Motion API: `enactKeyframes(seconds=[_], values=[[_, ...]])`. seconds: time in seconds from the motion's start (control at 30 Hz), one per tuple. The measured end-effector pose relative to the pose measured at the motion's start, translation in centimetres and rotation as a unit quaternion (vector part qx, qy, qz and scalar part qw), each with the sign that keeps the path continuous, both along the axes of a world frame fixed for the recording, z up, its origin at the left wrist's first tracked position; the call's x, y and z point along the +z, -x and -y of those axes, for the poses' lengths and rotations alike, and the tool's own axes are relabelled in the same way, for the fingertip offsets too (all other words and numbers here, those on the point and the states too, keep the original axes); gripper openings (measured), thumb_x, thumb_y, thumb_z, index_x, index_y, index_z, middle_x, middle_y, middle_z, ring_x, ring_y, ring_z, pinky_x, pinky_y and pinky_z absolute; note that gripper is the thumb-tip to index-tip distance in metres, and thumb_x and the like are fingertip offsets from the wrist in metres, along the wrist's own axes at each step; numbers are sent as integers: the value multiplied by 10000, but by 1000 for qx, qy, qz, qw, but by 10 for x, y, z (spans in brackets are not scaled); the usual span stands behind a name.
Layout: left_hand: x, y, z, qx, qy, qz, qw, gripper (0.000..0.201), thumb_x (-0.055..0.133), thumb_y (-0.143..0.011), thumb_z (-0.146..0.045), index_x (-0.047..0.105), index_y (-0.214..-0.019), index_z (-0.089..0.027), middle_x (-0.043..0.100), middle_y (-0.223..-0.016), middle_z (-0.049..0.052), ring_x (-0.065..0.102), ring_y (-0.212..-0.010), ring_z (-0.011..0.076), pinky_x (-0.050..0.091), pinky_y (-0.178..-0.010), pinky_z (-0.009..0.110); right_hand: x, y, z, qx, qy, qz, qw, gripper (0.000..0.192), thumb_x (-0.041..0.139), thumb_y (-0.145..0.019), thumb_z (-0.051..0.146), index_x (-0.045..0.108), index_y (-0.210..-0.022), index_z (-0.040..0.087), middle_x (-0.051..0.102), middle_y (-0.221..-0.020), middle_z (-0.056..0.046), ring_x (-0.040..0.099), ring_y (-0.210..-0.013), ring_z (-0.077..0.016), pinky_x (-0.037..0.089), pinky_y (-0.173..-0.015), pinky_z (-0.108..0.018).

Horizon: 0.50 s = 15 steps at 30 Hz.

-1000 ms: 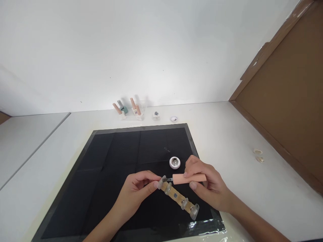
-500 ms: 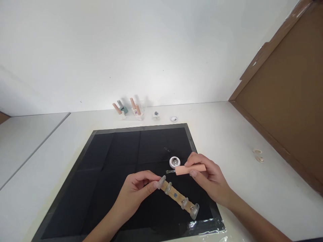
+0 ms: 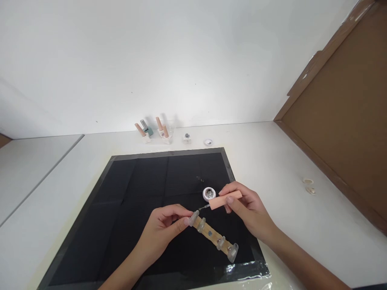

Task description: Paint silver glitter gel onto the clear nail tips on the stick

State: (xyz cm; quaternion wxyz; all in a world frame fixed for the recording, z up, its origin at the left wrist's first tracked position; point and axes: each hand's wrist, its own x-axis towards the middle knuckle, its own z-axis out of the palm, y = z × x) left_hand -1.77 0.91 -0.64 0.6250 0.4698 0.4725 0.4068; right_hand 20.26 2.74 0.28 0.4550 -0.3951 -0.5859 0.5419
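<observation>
the left hand (image 3: pixel 161 226) pinches, thumb against fingers, the ten o'clock end of a tan, flat stick (image 3: pixel 214 237) bearing translucent nail-shaped tips (image 3: pixel 201 225); the stick runs toward four o'clock from that grip. the right hand (image 3: pixel 250 212) pinches a peach cylindrical cap (image 3: pixel 218 201), its thin brush (image 3: pixel 205 206) pointing to eight o'clock, just beside the nearest tip. a white round pot (image 3: pixel 206 199) sits between nine and ten o'clock from the right grip.
</observation>
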Motion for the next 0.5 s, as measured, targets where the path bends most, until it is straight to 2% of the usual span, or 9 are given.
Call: enactKeyframes(seconds=[0.23,0.33,0.5], values=[[-2,1,0,-2,-8,4,1000,50,748,-704,-254,771,-727,-216,715,-688,21,624,-668,148,482,-633,238,-4,-1,2,14,-33,24,999,113,532,-904,329,606,-925,246,600,-764,8,559,-639,-112,475,-596,-224],[-2,1,0,1,-9,5,1000,41,750,-703,-250,771,-724,-221,713,-686,16,622,-670,142,480,-633,230,-4,-2,2,-18,-73,79,994,83,528,-898,255,605,-928,252,626,-820,2,576,-688,-124,477,-627,-234],[0,3,0,7,-19,5,1000,58,746,-709,-267,772,-720,-216,712,-675,22,615,-661,144,482,-622,234,1,-11,-6,-66,-124,175,975,92,551,-843,182,625,-867,230,636,-762,-5,598,-694,-153,486,-623,-256]])
